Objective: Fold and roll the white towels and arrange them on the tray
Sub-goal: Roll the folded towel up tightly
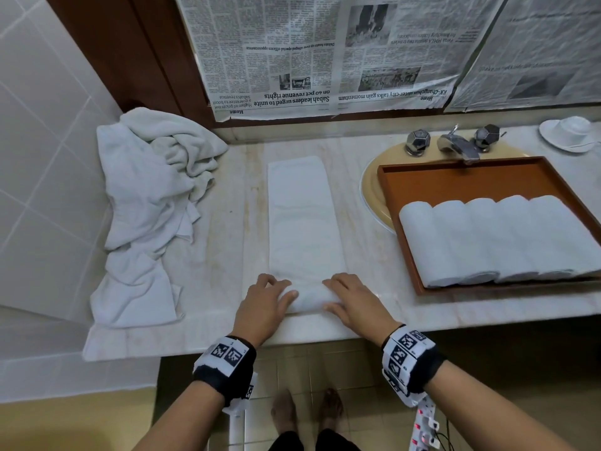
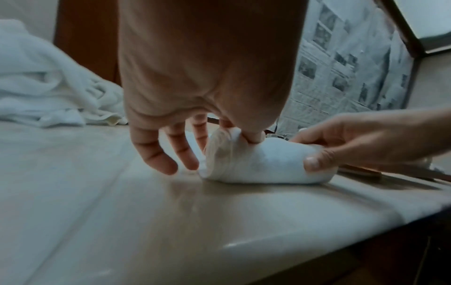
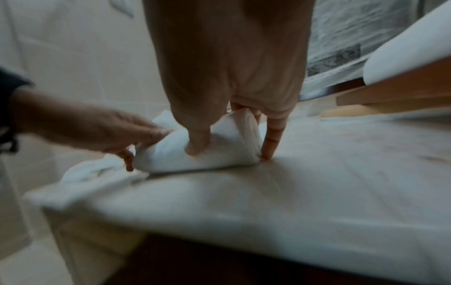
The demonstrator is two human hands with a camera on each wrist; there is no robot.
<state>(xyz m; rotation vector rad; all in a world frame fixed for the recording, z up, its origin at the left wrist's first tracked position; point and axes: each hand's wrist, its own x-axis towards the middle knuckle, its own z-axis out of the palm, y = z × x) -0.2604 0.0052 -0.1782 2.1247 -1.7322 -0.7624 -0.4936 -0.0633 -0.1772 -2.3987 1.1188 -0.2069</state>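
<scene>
Your left grip and right grip both clamp the towel roll at the desk's near edge. Five rolls lie in the tray

Obscured and truncated items

The rightmost rolled towel and the tray are cut by the head view's right edge. The folded towel is partly covered at its near end by both hands. The newspaper text is mostly illegible. The right wrist view is blurred throughout.
</scene>
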